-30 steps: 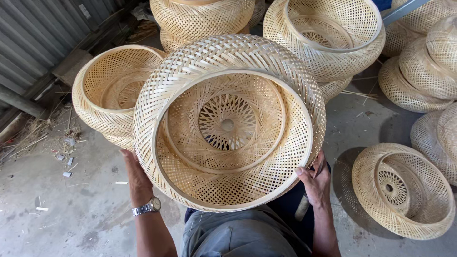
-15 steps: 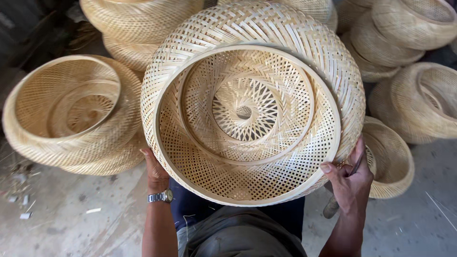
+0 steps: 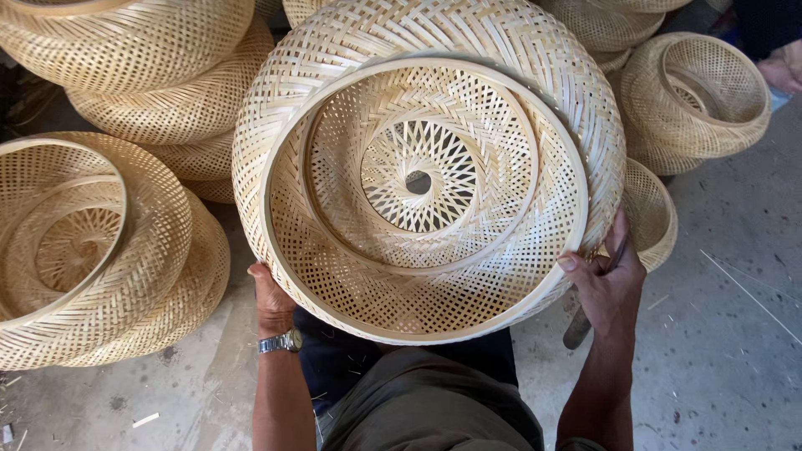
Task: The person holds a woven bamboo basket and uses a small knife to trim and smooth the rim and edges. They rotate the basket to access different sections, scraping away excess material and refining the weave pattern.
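In the head view I saw my left hand (image 3: 271, 296) and right hand (image 3: 608, 280) clamped on opposite rims of the big woven bamboo basket (image 3: 426, 167), tilted open toward me above the lap, other baskets (image 3: 92, 242) beside.

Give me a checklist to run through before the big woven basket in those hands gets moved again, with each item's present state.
1. Left hand on the rim of the large round woven bamboo basket: ok, fingers against the lower left edge.
2. Right hand on the rim: ok, thumb over the lower right edge.
3. Right hand free of other things: not ok, a dark slim tool is in the same hand.
4. Room to the left: not ok, a stack of similar woven baskets lies close by.
5. Room to the right: not ok, a smaller woven basket lies just behind the rim.
6. Weave undamaged: cannot tell.
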